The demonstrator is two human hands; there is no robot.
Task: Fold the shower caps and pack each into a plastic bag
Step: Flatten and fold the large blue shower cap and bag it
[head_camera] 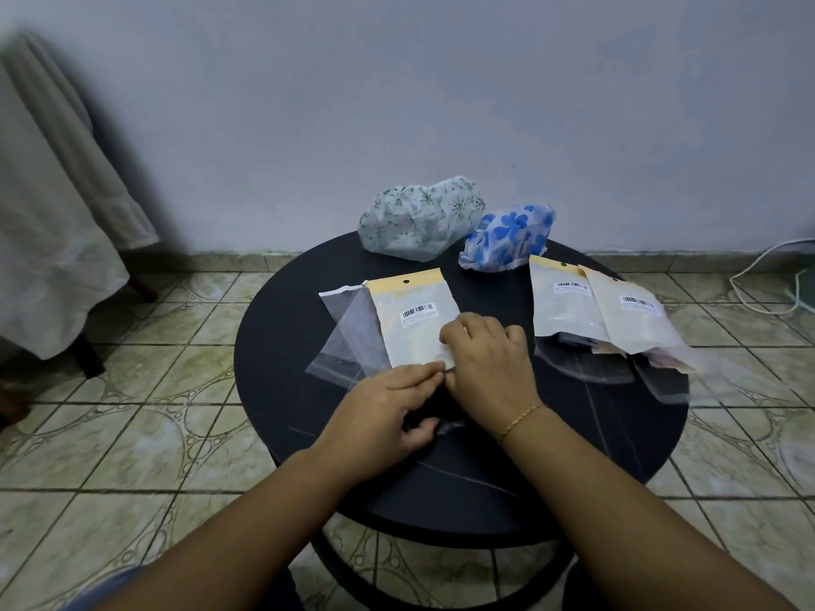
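On the round black table [308, 434], a labelled plastic bag [416, 321] with a barcode sticker lies just behind both hands. The left hand [383, 412] pinches something dark at the bag's near edge; the right hand [489, 359] rests curled on the bag's corner. Beyond the bag sit a puffy green-flowered shower cap [419, 218] and a blue-flowered shower cap [507, 238].

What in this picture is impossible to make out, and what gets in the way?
All in the head view:
- What the left hand and right hand work on: a dark thing between them, covered by the fingers and lost against the black table.
- Barcode label text on the middle bag: too small.
- Contents of the right-hand bags: blurred, overlapping.
- Grey cloth: cut off by the left edge.
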